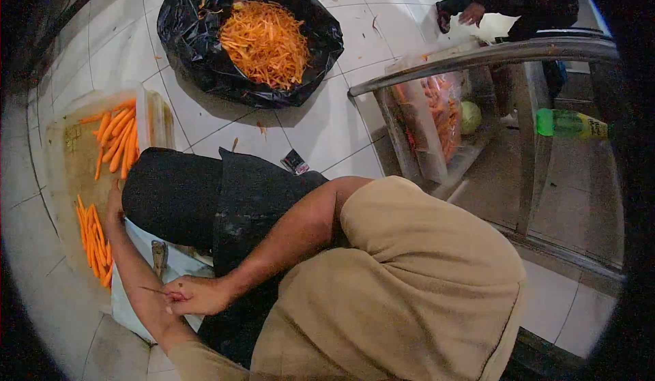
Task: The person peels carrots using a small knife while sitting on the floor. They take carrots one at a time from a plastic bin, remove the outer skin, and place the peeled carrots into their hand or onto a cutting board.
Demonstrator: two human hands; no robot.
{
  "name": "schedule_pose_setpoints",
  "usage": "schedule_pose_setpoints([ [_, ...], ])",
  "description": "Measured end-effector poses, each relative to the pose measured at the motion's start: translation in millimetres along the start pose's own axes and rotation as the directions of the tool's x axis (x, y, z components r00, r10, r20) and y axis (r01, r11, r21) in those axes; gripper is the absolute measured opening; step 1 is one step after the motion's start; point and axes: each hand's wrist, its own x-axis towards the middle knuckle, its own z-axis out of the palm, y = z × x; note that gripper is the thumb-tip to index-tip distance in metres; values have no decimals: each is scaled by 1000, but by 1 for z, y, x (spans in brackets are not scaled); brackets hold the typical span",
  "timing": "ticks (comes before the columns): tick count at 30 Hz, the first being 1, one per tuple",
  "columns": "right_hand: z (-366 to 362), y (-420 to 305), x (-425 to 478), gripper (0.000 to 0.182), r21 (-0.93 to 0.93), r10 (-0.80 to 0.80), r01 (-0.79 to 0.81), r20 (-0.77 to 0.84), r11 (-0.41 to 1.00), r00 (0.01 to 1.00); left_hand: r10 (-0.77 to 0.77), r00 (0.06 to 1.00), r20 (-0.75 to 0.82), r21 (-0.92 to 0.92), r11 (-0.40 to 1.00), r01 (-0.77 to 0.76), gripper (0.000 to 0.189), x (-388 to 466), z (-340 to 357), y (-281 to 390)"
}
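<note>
My right hand [197, 295] is closed around a small tool with a thin, pointed metal end [151, 289]; its kind is unclear. It is over my left forearm. My left arm reaches towards a large pale plastic tub [66, 176], where my left hand [115, 199] is partly hidden by my dark-clothed knee. Just above that hand lies a pile of carrots [120, 135]. A second pile of slimmer, bright carrots [93, 237] lies lower in the tub. Whether my left hand holds anything is hidden.
A black plastic bag [184, 38] holds orange peelings [266, 43] on the tiled floor. A small packet [295, 162] lies near my knee. At right stands a metal-framed rack [460, 64] with bagged carrots [440, 115], a cabbage [470, 117] and a green-capped bottle [568, 123]. Another person [532, 2] crouches beyond.
</note>
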Motion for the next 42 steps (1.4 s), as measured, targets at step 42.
schedule_pose_setpoints([
  [42,-26,37,23,21,-166,54,-96,-241,981,969,-434,332,-838,-465,249,-850,45,-256,-37,37],
])
